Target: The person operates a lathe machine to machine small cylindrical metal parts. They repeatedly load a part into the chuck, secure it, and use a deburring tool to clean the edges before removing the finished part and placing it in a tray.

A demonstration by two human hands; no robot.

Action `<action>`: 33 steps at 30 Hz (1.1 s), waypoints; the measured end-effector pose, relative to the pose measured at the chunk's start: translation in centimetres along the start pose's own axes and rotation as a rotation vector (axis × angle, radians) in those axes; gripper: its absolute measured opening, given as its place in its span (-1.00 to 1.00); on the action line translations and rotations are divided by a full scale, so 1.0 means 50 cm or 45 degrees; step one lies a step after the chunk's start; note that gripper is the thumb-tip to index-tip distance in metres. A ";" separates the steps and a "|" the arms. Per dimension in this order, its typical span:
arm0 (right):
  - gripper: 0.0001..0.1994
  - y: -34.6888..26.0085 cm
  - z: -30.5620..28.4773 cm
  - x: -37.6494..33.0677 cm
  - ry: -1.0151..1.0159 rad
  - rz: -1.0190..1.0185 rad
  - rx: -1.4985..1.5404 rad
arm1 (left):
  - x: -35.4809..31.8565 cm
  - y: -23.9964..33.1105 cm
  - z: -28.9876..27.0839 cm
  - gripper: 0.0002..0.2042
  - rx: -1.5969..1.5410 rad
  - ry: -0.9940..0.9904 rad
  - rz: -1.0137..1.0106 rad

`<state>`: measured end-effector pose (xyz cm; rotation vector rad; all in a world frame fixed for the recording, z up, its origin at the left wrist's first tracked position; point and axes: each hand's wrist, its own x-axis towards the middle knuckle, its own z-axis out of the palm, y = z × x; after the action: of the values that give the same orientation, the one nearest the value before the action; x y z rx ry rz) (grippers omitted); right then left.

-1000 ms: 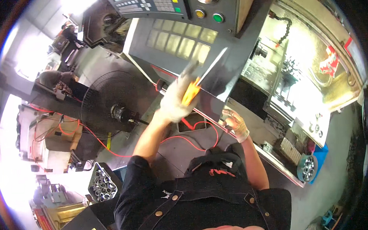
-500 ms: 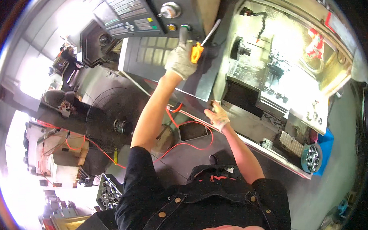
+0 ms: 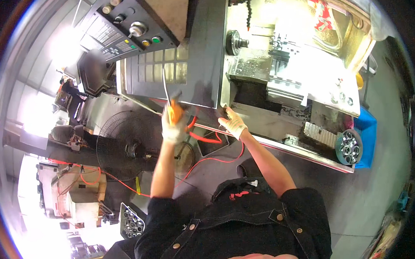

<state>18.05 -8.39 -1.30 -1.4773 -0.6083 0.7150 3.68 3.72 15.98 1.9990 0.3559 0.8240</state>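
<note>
My left hand (image 3: 173, 126), in a pale work glove, is closed around an orange air blow gun (image 3: 175, 113) with a long thin metal nozzle. Some motion blur covers it, and its fingers partly hide the handle. The nozzle points up in front of the grey sliding door (image 3: 205, 52) of a lathe. My gloved right hand (image 3: 234, 123) is by the door's lower right corner, thumb and fingers apart, holding nothing I can see. Right of the door, the chuck (image 3: 234, 42) and the tool slide (image 3: 283, 72) show in the lit machine interior.
A control panel (image 3: 117, 30) with buttons and knobs juts out at upper left. Below the door lies a red hose (image 3: 208, 138). A large fan (image 3: 121, 137) stands at left. A round tub of metal rings (image 3: 349, 147) sits at right beside a blue bin (image 3: 367, 137).
My left hand has left the green button on the control panel and come down toward me with the air blow gun. My right hand stays by the door's corner. The view has shifted.
</note>
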 end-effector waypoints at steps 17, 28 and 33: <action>-0.68 0.235 -0.401 -0.436 0.511 0.021 1.937 | -0.307 -0.176 0.335 -0.51 -0.178 -0.538 -0.172; -0.63 0.193 -0.594 -0.659 0.611 -0.624 1.766 | -0.265 -0.170 0.429 -0.64 0.232 -0.938 0.560; -0.73 0.311 -0.615 -0.632 0.841 -0.323 2.032 | -0.274 -0.131 0.474 -0.60 0.211 -0.973 0.589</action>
<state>19.31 -52.97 -15.35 -0.0582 0.3264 0.2603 10.09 -15.44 -3.61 2.4156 -0.5073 0.2402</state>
